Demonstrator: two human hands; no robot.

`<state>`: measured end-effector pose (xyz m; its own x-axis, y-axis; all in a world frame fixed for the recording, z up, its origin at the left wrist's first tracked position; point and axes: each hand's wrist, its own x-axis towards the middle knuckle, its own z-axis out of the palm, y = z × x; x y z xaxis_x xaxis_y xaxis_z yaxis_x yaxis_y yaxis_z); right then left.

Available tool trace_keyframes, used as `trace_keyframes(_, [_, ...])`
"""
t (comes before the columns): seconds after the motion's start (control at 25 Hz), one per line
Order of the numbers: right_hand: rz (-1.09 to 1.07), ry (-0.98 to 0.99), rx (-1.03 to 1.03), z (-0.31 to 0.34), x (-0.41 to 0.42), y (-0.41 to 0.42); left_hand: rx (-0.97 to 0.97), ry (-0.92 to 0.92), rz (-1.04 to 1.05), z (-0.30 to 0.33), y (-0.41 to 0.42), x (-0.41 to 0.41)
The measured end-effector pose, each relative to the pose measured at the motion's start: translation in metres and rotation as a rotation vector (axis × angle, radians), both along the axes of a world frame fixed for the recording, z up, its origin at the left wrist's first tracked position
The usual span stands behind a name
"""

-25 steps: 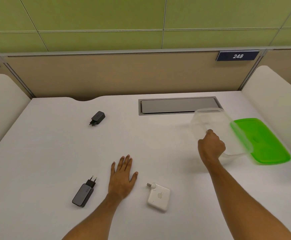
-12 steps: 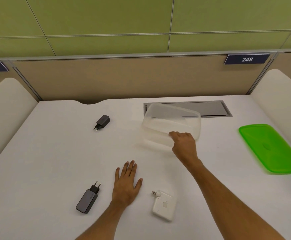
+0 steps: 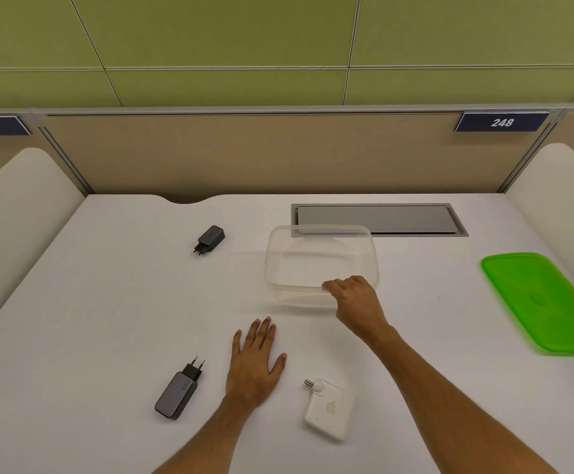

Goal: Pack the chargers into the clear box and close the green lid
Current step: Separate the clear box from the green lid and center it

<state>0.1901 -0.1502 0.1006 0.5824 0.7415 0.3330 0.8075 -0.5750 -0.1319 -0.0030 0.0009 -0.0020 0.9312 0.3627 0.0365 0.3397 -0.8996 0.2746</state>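
The clear box point(image 3: 319, 261) stands upright and empty at the middle of the white desk. My right hand point(image 3: 357, 302) grips its near rim. My left hand point(image 3: 256, 360) lies flat on the desk, fingers spread, holding nothing. A dark grey charger point(image 3: 177, 393) lies left of that hand, plug pins pointing away. A white square charger point(image 3: 328, 410) lies to its right. A small black charger point(image 3: 209, 238) sits farther back, left of the box. The green lid point(image 3: 545, 302) lies flat at the desk's right side.
A grey cable hatch point(image 3: 398, 218) is set into the desk point(image 3: 90, 319) just behind the box. Beige partition panels rise at the back, and rounded white dividers point(image 3: 15, 206) flank both sides.
My right hand has carried the clear box from beside the green lid leftward to the desk's middle and set it down upright. My left hand has stayed flat.
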Motion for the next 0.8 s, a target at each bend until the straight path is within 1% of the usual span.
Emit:
trace_keyframes(0.28, [0.012, 0.042, -0.031, -0.008, 0.000, -0.006, 0.002, -0.008, 0.000, 0.002, -0.001, 0.000])
trace_keyframes(0.44, [0.055, 0.087, -0.092, -0.004, 0.002, -0.008, -0.006, -0.004, 0.001, 0.002, -0.001, -0.001])
trace_keyframes(0.52, [0.060, 0.063, -0.118, 0.000, 0.001, -0.009, -0.001, -0.002, 0.003, 0.002, -0.001, 0.000])
trace_keyframes(0.64, [0.056, 0.006, -0.039, 0.006, -0.016, -0.005, 0.002, -0.001, 0.000, 0.003, -0.001, 0.000])
trace_keyframes(0.72, [0.107, -0.041, 0.018, 0.006, -0.036, -0.001, 0.010, 0.004, -0.003, 0.002, 0.000, 0.000])
trace_keyframes(0.8, [0.183, -0.051, 0.001, 0.003, -0.056, -0.003, 0.013, 0.011, 0.003, 0.001, 0.000, 0.000])
